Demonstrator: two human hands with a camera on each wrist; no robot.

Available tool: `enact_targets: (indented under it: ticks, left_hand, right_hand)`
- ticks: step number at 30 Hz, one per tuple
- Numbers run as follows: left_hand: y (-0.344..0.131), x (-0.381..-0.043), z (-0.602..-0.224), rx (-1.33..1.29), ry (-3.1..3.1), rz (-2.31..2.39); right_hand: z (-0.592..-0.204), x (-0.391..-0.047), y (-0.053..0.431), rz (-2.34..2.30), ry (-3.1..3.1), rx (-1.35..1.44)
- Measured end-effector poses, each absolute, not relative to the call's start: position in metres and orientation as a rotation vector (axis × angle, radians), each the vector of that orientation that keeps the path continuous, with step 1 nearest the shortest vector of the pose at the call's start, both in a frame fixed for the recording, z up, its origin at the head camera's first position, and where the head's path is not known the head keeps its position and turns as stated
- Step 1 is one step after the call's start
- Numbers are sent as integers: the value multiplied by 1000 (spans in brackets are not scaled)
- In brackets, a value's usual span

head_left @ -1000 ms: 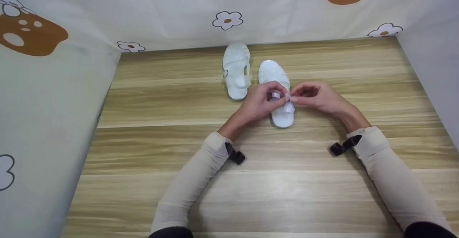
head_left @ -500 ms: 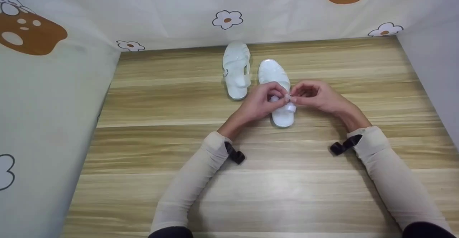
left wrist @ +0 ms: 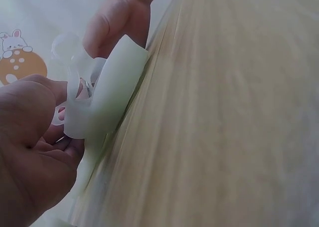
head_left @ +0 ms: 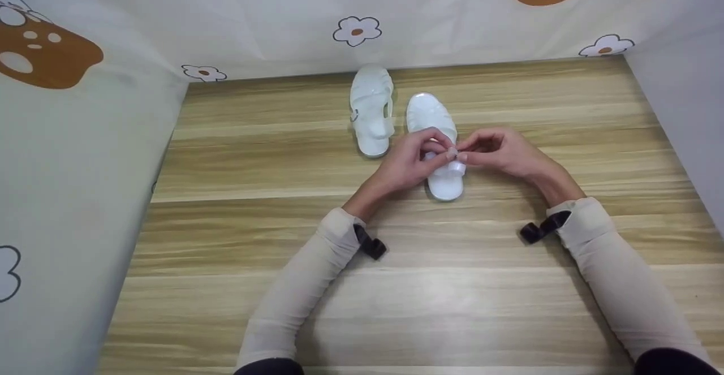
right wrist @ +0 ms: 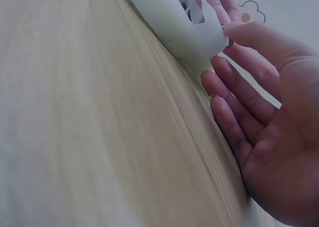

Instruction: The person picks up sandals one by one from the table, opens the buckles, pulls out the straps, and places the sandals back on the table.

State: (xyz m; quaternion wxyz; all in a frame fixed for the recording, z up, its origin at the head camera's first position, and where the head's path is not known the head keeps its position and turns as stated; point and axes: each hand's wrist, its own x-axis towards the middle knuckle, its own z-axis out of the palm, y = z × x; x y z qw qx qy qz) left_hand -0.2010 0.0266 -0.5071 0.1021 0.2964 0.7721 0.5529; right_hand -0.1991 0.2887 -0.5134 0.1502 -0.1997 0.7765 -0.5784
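A white sandal [head_left: 428,112] lies flat on the wood-grain surface, toe toward the back wall. My left hand [head_left: 406,160] reaches over its middle, pinching the thin ankle strap [left wrist: 74,87] between thumb and fingers. From the other side my right hand [head_left: 509,153] pinches the strap at the buckle, its tips almost meeting the left ones. In the left wrist view a small metal buckle part [left wrist: 89,90] shows inside the heel opening. The right hand's other fingers [right wrist: 239,97] stay loosely bent beside the sandal. The pinched strap ends are mostly hidden by the fingertips.
The matching white sandal [head_left: 371,100] lies to the left, its toe close to the back wall [head_left: 271,30] with flower prints. Side walls [head_left: 73,194] bound the wood-grain surface [head_left: 430,296]. Black wrist mounts [head_left: 370,245] hang from both beige sleeves.
Both hands keep their hold on the strap, with only tiny fingertip shifts. The strap band near the sandal's heel has shifted a little under the fingers.
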Motion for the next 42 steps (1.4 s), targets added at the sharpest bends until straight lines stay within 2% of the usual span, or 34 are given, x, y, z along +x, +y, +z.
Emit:
enact_targets:
  ticks: [42]
  left_hand:
    - [21, -209, -512, 915, 2209, 1572]
  right_hand:
    - [-513, -200, 284, -1638, 2231, -710]
